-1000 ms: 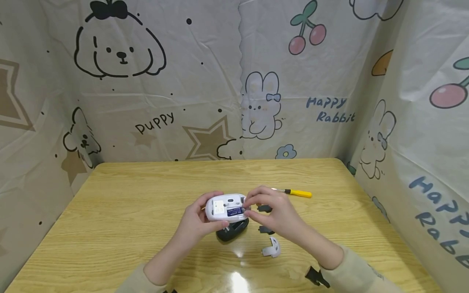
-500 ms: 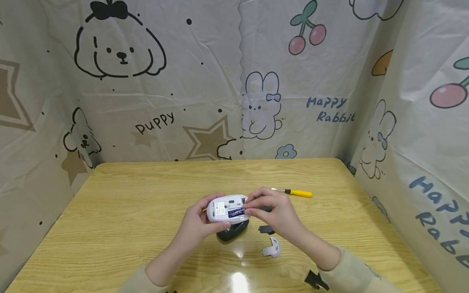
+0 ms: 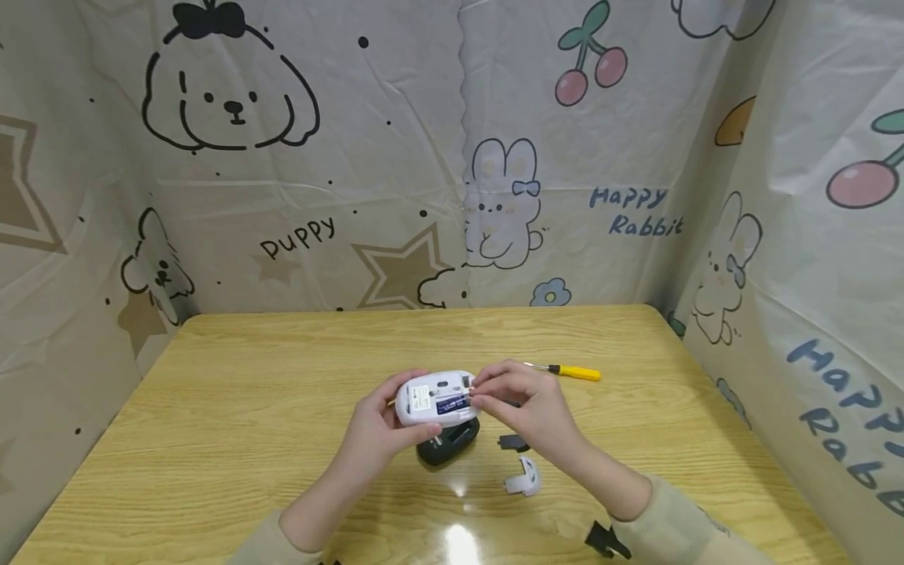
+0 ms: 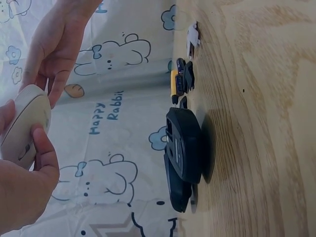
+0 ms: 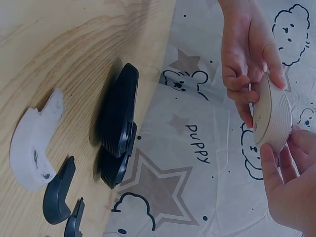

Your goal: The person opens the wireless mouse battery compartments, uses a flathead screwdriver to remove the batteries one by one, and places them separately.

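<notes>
A white computer mouse point(image 3: 417, 412) is held above the table with its underside facing up. A dark blue battery point(image 3: 452, 404) lies in its open compartment. My left hand point(image 3: 381, 420) grips the rounded left end, fingers along the far side and thumb along the near side. At the opposite end, my right hand point(image 3: 530, 404) pinches with curled fingertips and thumb, right beside the battery's end. From the right wrist view, the right hand's fingers point(image 5: 269, 163) touch the ridged end of the shell. The mouse's underside is hidden in that view.
Below the held mouse lie a black mouse point(image 4: 185, 143) and a second black one point(image 4: 177, 187). A white cover point(image 3: 524, 477) and black covers point(image 5: 59, 192) rest on the table point(image 3: 282, 345). Behind the right hand is a yellow screwdriver point(image 3: 579, 373). A black piece point(image 3: 606, 540) sits near the right sleeve.
The white mouse has tipped and shifted only slightly in both hands. Right fingertips stay at the same end, and the battery looks unmoved in the compartment.
</notes>
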A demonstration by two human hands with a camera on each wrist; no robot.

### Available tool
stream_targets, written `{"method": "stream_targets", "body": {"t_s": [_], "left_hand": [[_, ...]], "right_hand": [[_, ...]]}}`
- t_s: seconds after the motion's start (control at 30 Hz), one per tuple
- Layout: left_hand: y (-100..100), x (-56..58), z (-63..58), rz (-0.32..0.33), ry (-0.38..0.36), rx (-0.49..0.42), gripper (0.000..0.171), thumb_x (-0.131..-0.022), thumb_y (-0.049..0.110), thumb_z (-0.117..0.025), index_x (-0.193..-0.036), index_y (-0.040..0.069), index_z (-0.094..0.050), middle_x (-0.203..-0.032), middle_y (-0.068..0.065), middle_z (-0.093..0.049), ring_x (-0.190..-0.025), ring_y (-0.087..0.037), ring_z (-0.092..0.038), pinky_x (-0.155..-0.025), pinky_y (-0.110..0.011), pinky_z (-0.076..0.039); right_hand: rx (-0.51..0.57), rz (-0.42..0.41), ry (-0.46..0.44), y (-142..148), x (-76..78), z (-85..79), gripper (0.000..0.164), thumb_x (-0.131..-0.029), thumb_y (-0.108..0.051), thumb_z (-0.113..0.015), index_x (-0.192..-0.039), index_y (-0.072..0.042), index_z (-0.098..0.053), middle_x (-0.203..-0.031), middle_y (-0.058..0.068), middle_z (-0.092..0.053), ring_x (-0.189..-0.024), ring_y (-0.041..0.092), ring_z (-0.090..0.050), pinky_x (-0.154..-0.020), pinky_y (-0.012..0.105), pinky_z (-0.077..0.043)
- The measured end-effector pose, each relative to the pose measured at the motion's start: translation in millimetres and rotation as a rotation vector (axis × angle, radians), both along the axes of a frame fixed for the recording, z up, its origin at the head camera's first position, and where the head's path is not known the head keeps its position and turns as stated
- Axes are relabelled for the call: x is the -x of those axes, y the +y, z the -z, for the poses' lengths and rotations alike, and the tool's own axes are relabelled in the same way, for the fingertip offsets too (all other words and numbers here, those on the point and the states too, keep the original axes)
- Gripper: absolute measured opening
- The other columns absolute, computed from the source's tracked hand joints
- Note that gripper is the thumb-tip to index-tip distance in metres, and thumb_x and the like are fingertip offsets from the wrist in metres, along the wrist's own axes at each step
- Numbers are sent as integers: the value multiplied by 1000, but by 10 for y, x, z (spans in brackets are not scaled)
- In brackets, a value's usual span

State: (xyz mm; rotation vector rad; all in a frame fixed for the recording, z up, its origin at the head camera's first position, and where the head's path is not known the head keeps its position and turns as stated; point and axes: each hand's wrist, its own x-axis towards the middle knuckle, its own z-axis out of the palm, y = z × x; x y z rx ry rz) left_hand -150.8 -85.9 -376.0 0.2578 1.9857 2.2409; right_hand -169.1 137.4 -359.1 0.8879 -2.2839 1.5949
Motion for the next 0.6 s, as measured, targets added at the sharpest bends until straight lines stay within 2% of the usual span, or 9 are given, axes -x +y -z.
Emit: {"method": "stream_targets", "body": {"t_s": [0.2,0.33,0.6], "left_hand": [[-9,6,9,-2,0,-10,71,-68,-9,-78,-132,4,-50,-127,-17,-52,-103,-22,-60,-81,-28,-55],[-13,8,31,7,15,-12,72,-68,-8,-78,-133,3,-49,-127,-19,-52,-104,-23,-60,-82,-28,-55],[-3,8,58,-12,15,-6,71,-67,-10,-78,-131,5,-51,-126,-17,-54,-102,-22,-61,-81,-27,-55]], "right_hand": [[-47,45,44,-16,-13,4,5,-77,-2,-75,-81,-4,-76,-95,4,-68,-88,13,-62,-69,22,-56],[-40,57,77,-25,-6,32,8,-75,3,-75,-81,-2,-75,-93,6,-69,-87,13,-61,-65,22,-55],[39,-22,31,-17,17,42,10,-80,-3,-73,-90,-6,-74,-98,7,-69,-89,14,-65,-74,30,-57]]}}
